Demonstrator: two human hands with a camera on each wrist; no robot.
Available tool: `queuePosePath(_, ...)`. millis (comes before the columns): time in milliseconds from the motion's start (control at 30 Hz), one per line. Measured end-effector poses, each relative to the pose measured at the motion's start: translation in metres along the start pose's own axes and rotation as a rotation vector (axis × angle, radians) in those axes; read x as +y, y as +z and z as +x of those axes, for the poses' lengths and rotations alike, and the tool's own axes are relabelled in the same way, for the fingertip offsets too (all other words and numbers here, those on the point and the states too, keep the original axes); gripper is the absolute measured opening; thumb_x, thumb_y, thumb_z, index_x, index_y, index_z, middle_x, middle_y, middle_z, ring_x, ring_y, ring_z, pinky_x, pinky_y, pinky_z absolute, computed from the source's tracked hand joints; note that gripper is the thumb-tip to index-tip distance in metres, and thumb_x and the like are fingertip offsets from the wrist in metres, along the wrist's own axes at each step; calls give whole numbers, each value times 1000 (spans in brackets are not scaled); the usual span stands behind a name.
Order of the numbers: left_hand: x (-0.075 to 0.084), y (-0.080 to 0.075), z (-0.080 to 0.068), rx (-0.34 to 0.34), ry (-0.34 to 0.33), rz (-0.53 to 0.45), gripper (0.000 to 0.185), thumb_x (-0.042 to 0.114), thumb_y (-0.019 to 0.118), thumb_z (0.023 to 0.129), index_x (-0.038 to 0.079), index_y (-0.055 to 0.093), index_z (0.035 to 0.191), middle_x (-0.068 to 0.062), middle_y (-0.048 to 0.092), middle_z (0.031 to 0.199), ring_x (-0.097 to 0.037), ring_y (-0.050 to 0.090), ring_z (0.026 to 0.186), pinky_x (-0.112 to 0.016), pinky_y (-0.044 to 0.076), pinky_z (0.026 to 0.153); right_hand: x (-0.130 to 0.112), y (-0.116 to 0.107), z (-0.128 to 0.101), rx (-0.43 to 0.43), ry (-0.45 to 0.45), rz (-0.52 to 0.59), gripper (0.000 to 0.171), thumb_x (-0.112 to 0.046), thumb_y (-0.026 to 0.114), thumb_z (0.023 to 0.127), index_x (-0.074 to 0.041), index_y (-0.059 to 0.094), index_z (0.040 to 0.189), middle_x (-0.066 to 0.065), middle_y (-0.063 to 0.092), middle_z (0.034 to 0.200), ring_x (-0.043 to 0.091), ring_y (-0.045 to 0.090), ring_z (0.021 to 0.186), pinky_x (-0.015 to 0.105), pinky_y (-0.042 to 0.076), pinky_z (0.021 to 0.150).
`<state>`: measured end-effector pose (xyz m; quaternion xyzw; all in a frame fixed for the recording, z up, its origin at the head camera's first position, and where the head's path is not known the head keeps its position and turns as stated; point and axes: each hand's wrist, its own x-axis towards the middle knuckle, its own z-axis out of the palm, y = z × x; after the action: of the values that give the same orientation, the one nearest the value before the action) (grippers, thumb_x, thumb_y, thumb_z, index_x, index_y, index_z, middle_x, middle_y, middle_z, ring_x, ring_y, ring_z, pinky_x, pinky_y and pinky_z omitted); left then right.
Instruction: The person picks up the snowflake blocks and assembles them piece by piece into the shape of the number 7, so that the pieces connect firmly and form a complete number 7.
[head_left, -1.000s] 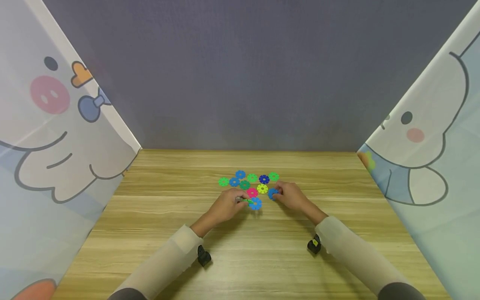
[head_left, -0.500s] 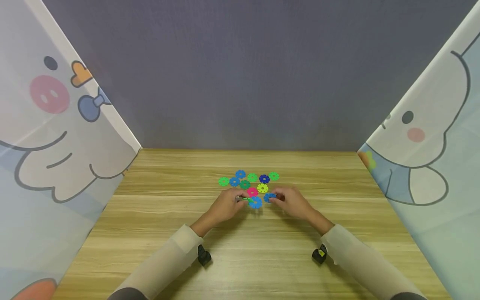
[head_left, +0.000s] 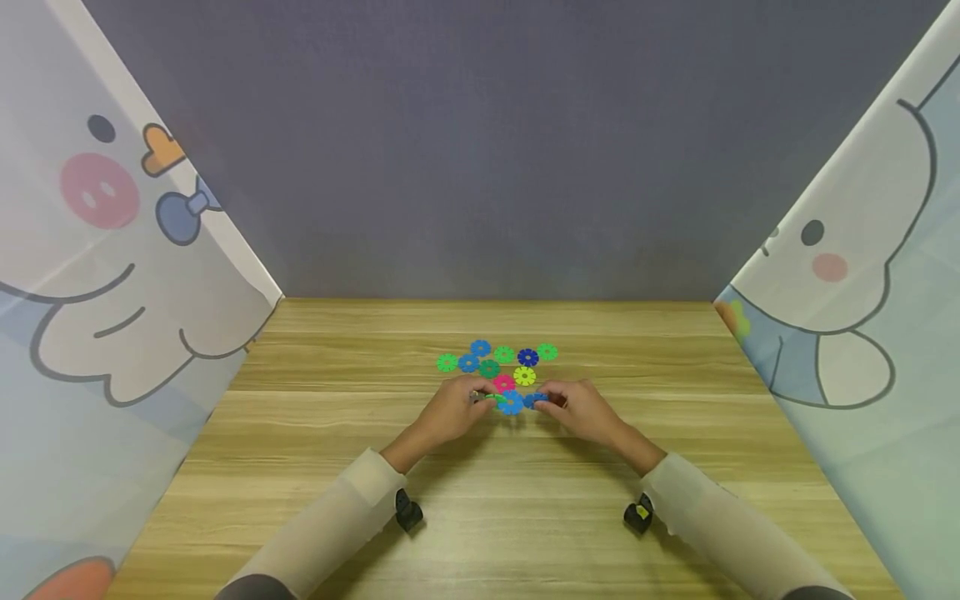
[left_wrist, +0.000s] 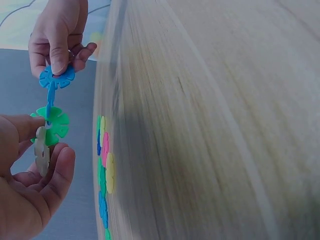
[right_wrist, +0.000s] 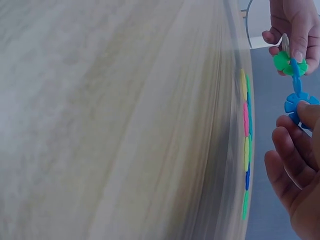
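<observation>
My left hand (head_left: 453, 410) pinches a pale grey interlocking disc (left_wrist: 42, 152) between thumb and fingers. A green notched disc (left_wrist: 57, 127) is slotted to it, and a blue disc (head_left: 512, 403), edge-on in the left wrist view, joins the green one. My right hand (head_left: 588, 408) pinches a second blue disc (left_wrist: 62, 79) by its rim. The two blue discs meet edge to edge, at right angles; whether their slots are locked together I cannot tell. Both hands hold these pieces above the table.
Several loose discs lie flat on the wooden table (head_left: 510, 517) beyond the hands, among them a pink disc (head_left: 503, 383), a yellow disc (head_left: 524, 376) and a dark blue disc (head_left: 528, 357). A grey wall (head_left: 495, 167) rises behind the table.
My right hand has brought its blue disc leftward, away from the loose discs, up to the blue disc on the left hand's chain. The disc has turned more edge-on. My left hand stays put.
</observation>
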<state>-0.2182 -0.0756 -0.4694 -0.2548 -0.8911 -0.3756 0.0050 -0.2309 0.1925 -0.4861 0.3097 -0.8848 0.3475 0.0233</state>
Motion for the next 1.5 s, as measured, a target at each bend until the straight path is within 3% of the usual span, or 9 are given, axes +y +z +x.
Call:
queuePosePath(400,4,3,1,-2,-6,-9,9,13,69,98,13,74,106,-4,75,110,-17,71,99,-31,60,82,-3,0,0,10,4,41,7,-21,70,98,-16,74,99,5,74,81,9,66,68,19,56,65)
queuePosePath(667,5,4,2,37,5,13,9,13,69,98,11,74,105,-3,74,100,-7,60,76,-21,51,67,-6,1,0,36,6,61,7,-19,71,97,-13,75,98,7,73,77,-1,47,58,18,44,51)
queuePosePath(867,5,4,3,67,-10,0,10,15,69,98,11,75,105,-4,74,96,-7,55,68,-20,48,62,-7,4,4,80,20,57,9,-15,71,96,-11,78,101,5,71,73,-2,47,56,17,43,49)
queuePosePath(1167,1,7,2,111,-50,-55,13,17,70,97,11,77,106,0,74,89,-8,65,76,-22,55,69,-7,11,8,156,-31,49,10,-12,73,94,-13,73,84,-9,59,61,-5,44,53,17,43,48)
queuePosePath(1333,0,6,3,104,-63,-86,13,15,69,98,10,77,106,4,63,69,-5,52,58,-20,49,59,-8,13,10,167,-61,43,19,-11,73,94,-13,67,76,-9,57,60,-6,43,53,16,42,48)
queuePosePath(1500,0,4,4,99,-34,-96,13,11,68,98,7,77,106,4,59,63,-3,44,50,-18,43,53,-10,16,13,185,-49,40,23,-11,74,93,-14,65,72,-9,57,59,-5,44,52,17,43,50)
